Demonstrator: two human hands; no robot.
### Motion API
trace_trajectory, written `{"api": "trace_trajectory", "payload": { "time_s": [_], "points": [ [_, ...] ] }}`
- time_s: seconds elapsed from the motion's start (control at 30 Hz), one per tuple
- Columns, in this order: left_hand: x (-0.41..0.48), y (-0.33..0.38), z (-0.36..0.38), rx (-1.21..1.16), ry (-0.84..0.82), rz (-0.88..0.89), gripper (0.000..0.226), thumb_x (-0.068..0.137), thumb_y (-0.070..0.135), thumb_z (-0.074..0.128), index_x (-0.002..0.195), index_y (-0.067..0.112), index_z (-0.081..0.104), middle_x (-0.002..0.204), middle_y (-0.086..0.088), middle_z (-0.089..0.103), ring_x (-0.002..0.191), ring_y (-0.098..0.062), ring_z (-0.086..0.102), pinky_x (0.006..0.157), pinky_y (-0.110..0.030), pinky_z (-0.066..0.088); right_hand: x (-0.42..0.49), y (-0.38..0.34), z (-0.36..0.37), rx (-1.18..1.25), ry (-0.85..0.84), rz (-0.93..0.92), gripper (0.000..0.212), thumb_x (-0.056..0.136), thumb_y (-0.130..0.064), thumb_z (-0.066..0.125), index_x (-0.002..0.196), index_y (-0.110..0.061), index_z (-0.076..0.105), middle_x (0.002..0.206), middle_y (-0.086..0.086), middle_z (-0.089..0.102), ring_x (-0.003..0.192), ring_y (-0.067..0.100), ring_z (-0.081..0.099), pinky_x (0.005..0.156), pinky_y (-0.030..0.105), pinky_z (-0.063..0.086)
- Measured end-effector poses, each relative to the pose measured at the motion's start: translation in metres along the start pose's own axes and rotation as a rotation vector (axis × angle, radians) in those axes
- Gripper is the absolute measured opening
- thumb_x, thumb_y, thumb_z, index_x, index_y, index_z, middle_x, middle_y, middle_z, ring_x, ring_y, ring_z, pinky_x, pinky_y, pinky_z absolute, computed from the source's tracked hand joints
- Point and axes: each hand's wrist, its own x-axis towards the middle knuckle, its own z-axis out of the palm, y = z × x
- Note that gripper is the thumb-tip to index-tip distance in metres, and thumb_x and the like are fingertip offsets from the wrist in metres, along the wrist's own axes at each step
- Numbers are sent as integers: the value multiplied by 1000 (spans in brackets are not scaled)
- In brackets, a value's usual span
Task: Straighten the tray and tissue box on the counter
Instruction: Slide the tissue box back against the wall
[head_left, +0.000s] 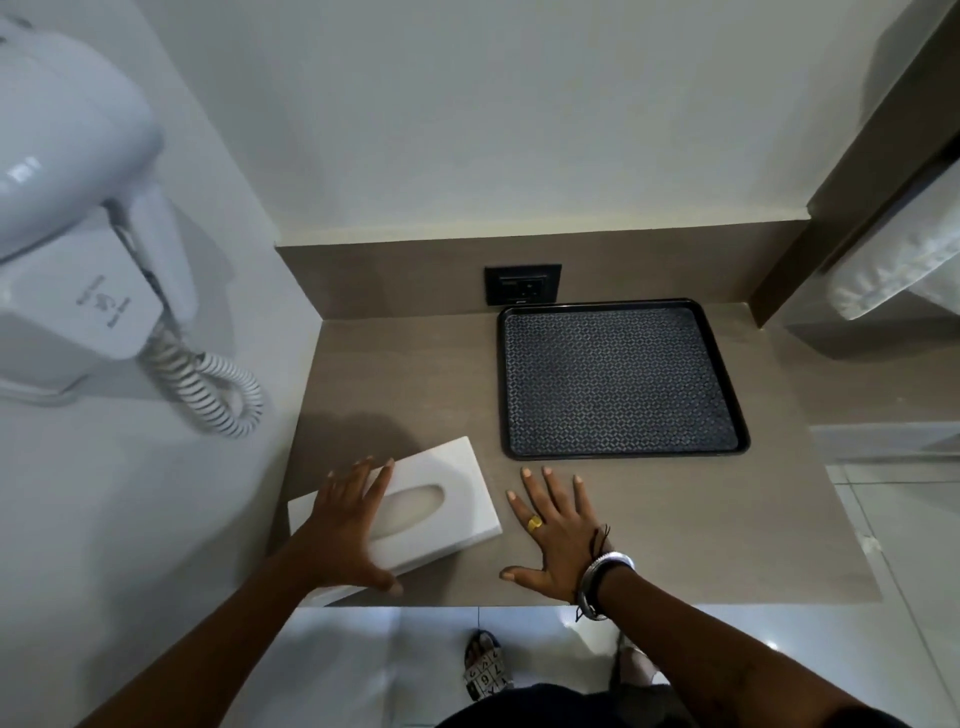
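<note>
Brown tabletop (415, 374): my left hand (343, 525) lies flat on the crooked tissue box (441, 499); my right hand (558, 535) is spread, empty, near the tray (621, 456).

Little can be read here. The slipper (487, 666) on the floor, nearer the viewer than the right hand (558, 535) and a little to its left, carries a grid of printed characters; a "6", a "7" and a "9" can be made out, the rest too small and tilted to tell. The white hair dryer holder (83, 306) on the wall, up and to the left of the left hand (345, 525), bears a small grey emblem with lines of lettering beside it, too blurred to read. The wall socket (522, 285), beyond both hands, shows a tiny mark that cannot be read.
</note>
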Motion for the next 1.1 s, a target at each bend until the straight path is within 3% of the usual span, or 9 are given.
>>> {"api": "trace_trajectory", "payload": {
  "time_s": [0.1, 0.3, 0.53, 0.7, 0.97, 1.1],
  "points": [
    [2, 3, 1, -49, 80, -5, 147, 46, 81, 71, 158, 23, -4, 159, -8, 18, 145, -29, 17, 120, -42, 13, 0, 1, 1, -9, 7, 6, 103, 72, -89, 36, 149, -21, 35, 159, 14, 30, 144, 41, 26, 111, 70, 22],
    [11, -2, -4, -173, 191, -159, 143, 44, 80, 74, 155, 29, 0, 153, -9, 28, 138, -31, 30, 116, -49, 23, 0, 1, 3, -24, -10, 10, 103, 73, -90, 33, 151, -23, 30, 160, 13, 27, 146, 40, 23, 112, 69, 20],
    [55, -2, -35, -316, 406, -574, 136, 51, 72, 82, 155, 22, 9, 156, -25, 24, 144, -45, 24, 116, -59, 21, 1, 0, 2, -32, -33, 13, 102, 74, -89, 35, 152, -24, 28, 160, 12, 26, 146, 39, 22, 112, 69, 21],
    [83, -3, -53, -441, 503, -807, 130, 55, 68, 82, 154, 17, 14, 151, -28, 29, 140, -45, 28, 117, -58, 21, 1, 2, 3, -43, -17, 11, 101, 75, -88, 33, 153, -24, 25, 162, 12, 22, 148, 38, 17, 114, 68, 18],
    [102, -15, -42, -459, 503, -894, 129, 56, 72, 79, 153, 19, 14, 152, -28, 28, 140, -47, 30, 116, -59, 24, 2, 3, 4, -31, -7, 7, 98, 77, -88, 31, 153, -26, 25, 162, 10, 21, 148, 38, 16, 114, 67, 17],
    [105, -20, -37, -431, 496, -849, 126, 60, 76, 73, 154, 18, 13, 155, -26, 25, 142, -47, 27, 117, -61, 22, 2, 3, 2, -43, -4, 0, 96, 78, -86, 34, 152, -24, 30, 161, 12, 25, 147, 39, 22, 113, 67, 21]
  ]
}}
